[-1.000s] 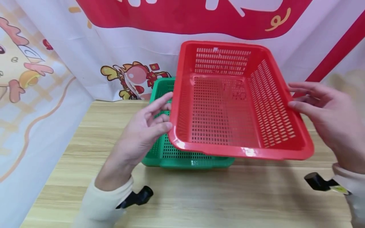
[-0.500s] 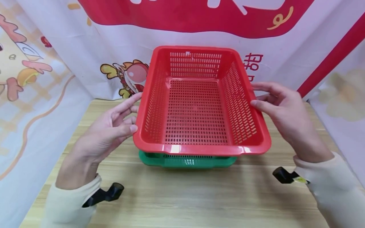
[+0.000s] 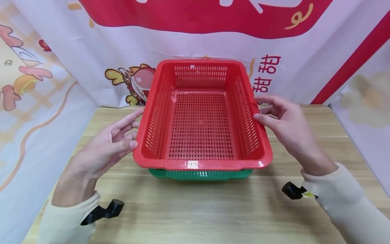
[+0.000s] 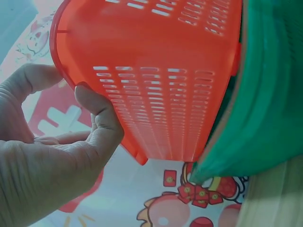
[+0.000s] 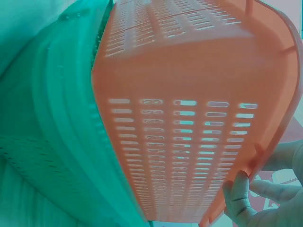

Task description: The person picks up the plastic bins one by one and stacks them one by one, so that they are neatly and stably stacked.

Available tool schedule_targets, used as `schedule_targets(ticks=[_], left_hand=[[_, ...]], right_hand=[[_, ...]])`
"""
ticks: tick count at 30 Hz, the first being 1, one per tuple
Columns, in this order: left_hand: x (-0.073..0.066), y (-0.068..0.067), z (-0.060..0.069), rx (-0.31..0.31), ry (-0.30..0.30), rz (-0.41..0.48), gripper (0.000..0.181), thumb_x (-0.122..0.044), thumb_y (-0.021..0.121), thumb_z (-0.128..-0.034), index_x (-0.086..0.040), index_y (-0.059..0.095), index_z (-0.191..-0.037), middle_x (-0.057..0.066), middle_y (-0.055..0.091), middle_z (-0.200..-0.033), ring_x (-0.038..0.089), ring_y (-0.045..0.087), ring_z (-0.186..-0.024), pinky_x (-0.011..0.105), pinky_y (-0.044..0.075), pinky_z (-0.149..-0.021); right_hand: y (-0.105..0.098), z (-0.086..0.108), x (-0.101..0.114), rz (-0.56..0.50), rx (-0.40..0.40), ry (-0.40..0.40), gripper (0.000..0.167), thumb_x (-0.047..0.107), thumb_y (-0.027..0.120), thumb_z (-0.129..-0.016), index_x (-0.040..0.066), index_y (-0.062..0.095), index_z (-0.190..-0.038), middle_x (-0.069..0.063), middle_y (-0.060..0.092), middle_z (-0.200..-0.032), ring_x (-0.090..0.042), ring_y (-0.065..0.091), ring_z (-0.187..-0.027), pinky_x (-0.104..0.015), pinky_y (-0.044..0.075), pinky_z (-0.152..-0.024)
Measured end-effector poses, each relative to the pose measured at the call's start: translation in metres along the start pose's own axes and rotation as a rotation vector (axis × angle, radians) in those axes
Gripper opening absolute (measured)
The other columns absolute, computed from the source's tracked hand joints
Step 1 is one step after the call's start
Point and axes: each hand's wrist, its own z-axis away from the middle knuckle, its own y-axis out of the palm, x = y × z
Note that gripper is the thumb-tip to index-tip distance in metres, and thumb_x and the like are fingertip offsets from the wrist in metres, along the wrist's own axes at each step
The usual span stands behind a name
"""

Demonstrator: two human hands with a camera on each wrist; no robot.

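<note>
A red plastic basket (image 3: 213, 165) with slotted walls and a perforated floor is level over a green plastic basket (image 3: 204, 175), hiding most of it. My left hand (image 3: 102, 145) pinches the red basket's left rim, thumb on top and fingers below. On the right rim, my right hand (image 3: 286, 127) holds in a similar thumb-and-finger pinch. In the left wrist view, the bottom of the red basket (image 4: 142, 52) is at the rim of the green basket (image 4: 272, 94). Whether it touches or sits slightly inside cannot be told. Nothing lies inside the red basket.
A wood-grain table (image 3: 195, 210) carries the green basket near its back edge. Behind it hangs a printed white and red cloth (image 3: 182, 44), with more cloth at both sides. Each wrist wears a small black camera mount (image 3: 103, 211).
Both hands have carried the red basket leftward and down, from tilted and off to the right to level over the green basket. The green basket has stayed put.
</note>
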Motion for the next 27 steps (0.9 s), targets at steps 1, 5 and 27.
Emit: schedule_targets(ticks=[1, 5, 27], left_hand=[[-0.001, 0.000, 0.001, 0.005, -0.002, 0.002, 0.076, 0.011, 0.052, -0.1004, -0.010, 0.021, -0.168, 0.013, 0.056, -0.139, 0.021, 0.067, -0.121, 0.033, 0.060, -0.098], [-0.006, 0.001, 0.002, -0.001, -0.033, -0.009, 0.077, 0.012, 0.051, -0.1002, -0.010, 0.020, -0.168, 0.011, 0.056, -0.137, 0.019, 0.068, -0.118, 0.032, 0.059, -0.099], [0.000, 0.002, -0.002, -0.107, -0.257, -0.292, 0.083, -0.001, 0.064, -0.0988, -0.014, 0.020, -0.168, 0.012, 0.058, -0.131, 0.016, 0.069, -0.112, 0.028, 0.060, -0.094]], right_hand=[[0.000, 0.000, 0.001, -0.001, 0.003, -0.004, 0.045, 0.020, 0.071, -0.100, 0.021, 0.063, -0.145, -0.005, 0.069, -0.129, -0.012, 0.072, -0.101, -0.024, 0.063, -0.078], [0.001, 0.000, 0.003, -0.007, 0.017, -0.015, 0.043, 0.017, 0.071, -0.100, 0.018, 0.063, -0.143, -0.010, 0.071, -0.127, -0.011, 0.074, -0.099, -0.025, 0.063, -0.078], [0.012, -0.005, -0.019, 0.080, 0.051, 0.004, 0.047, 0.011, 0.069, -0.100, 0.013, 0.061, -0.146, -0.019, 0.073, -0.120, -0.016, 0.072, -0.093, -0.021, 0.061, -0.075]])
